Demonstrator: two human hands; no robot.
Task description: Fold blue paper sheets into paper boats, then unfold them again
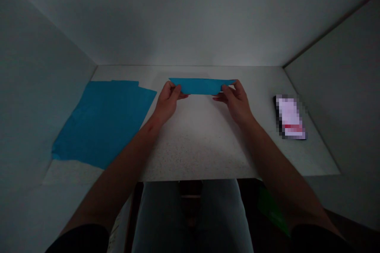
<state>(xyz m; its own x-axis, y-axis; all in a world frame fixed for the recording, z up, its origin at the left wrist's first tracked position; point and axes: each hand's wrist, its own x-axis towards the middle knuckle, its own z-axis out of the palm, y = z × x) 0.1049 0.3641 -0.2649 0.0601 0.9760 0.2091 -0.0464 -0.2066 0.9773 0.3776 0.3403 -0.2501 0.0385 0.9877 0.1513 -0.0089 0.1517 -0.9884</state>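
Note:
A narrow folded strip of blue paper (202, 85) lies across the middle of a white speckled table (202, 142). My left hand (168, 101) pinches the strip's left end between thumb and fingers. My right hand (236, 101) pinches its right end the same way. Both forearms reach forward over the table's near edge.
A stack of flat blue paper sheets (103, 120) covers the table's left side. A phone (290, 116) lies at the right. White walls close in the table at the left, back and right. My knees show under the near edge.

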